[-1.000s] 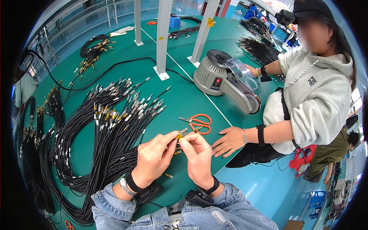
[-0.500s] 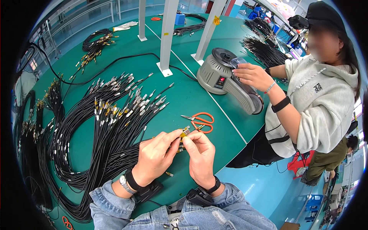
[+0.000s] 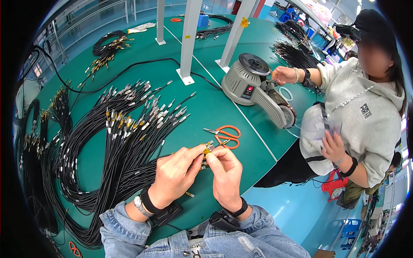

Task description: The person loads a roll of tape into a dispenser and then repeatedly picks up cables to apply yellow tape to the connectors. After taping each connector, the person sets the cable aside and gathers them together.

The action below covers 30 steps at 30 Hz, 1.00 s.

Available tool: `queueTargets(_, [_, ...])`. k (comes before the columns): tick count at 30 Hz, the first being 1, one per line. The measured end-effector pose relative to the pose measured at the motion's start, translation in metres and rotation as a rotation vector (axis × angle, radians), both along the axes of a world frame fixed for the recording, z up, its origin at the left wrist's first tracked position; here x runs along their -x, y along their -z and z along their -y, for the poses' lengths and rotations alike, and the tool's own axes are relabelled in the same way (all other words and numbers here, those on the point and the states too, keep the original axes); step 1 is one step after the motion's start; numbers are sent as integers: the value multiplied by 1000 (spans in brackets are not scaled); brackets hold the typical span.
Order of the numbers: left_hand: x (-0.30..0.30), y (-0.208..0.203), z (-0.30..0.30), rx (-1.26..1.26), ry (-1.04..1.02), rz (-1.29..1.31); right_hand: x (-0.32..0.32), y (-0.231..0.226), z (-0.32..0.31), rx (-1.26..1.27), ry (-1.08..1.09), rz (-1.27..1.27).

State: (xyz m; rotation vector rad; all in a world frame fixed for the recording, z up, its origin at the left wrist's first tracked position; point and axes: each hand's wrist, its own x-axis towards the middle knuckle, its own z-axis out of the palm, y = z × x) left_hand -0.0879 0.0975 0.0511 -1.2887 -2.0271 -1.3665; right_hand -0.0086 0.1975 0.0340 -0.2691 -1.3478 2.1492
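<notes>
In front of me, my left hand point(image 3: 178, 174) is closed, thumb and fingers pinching a small metal cable connector point(image 3: 211, 145) with yellow tape on it. My right hand point(image 3: 226, 176) meets it from the other side, thumb and forefinger pressed against the taped part. Beneath my hands lies a large bundle of black cables point(image 3: 112, 167), its many metal and yellow-taped ends fanned out to the left. Just beyond my fingertips rests a pair of orange-handled scissors point(image 3: 228, 137). The fingers partly cover the connector, and its cable is hidden.
A grey tape dispenser machine point(image 3: 245, 86) stands right of the white table line. Beside it, a co-worker's hand point(image 3: 285, 75) reaches to the machine; their other hand point(image 3: 333, 148) holds something clear. White posts point(image 3: 187, 47) rise from the green table point(image 3: 142, 71). A coiled cable bundle point(image 3: 107, 47) lies far left.
My hands have hardly moved. The co-worker has lowered one hand from the machine with a clear piece, and their other hand has come to the machine. A pale ring is now visible beside it.
</notes>
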Motion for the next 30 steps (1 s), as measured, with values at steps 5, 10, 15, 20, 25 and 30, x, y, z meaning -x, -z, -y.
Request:
queueTargets(5, [0,-1,1,-5,-18,16,0,0,1,4,0,1])
queueTargets(10, [1,2,2,-23,-7,15,0,-2,1,2,6,-11])
queueTargets(15, [1,3,3,-13,-19,11,0,-1,2,3,13,-9])
queueTargets(20, [-1,2,3,-11,-28,18,0,-1,3,11,2,-18])
queueTargets(25, [0,3,5,17,-17,6,-1,-1,4,37,-10,-31])
queueTargets(30, [-1,3,3,2,-45,-1,-2,-6,7,46,10,-35])
